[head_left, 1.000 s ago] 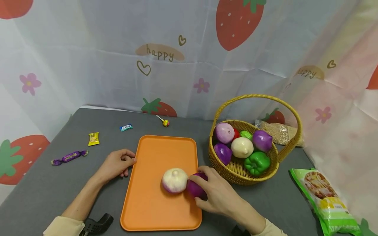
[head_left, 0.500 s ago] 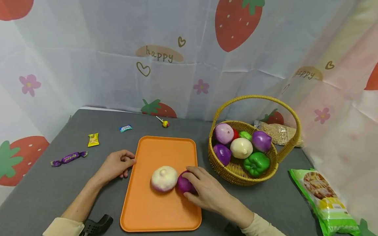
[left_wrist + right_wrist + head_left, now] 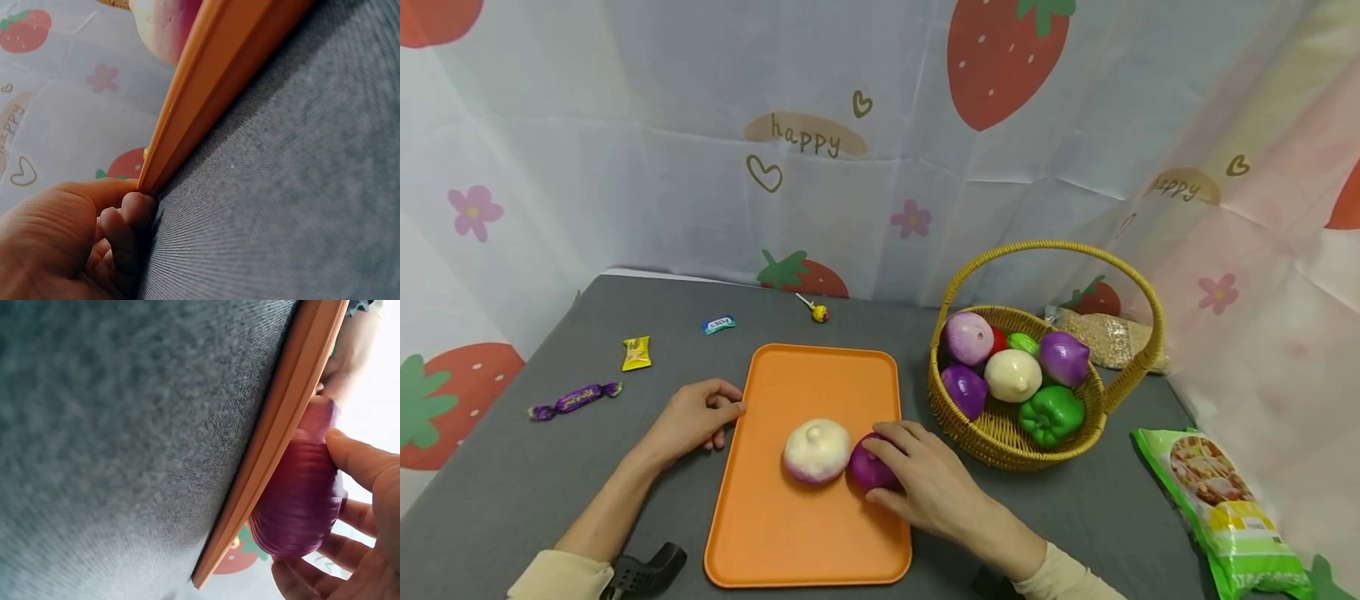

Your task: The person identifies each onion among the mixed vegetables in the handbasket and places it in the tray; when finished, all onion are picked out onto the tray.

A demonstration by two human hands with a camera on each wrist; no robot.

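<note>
An orange tray [image 3: 790,533] lies on the grey table. On it sit a white and purple garlic-like bulb [image 3: 816,451] and a purple onion [image 3: 867,471], side by side and touching. My right hand [image 3: 917,479] grips the purple onion [image 3: 300,506] with thumb and fingers curled round it. My left hand [image 3: 696,412] rests on the table with loosely curled fingers [image 3: 122,225] against the tray's left rim [image 3: 206,106].
A wicker basket [image 3: 1000,433] with several toy vegetables stands right of the tray. A green snack bag [image 3: 1232,508] lies at the far right. Candies [image 3: 576,398] and a lollipop [image 3: 818,312] lie at the left and back. A strawberry-print cloth hangs behind.
My right hand pushed the purple onion left across the tray, and the white bulb shifted left with it. The left hand has stayed put.
</note>
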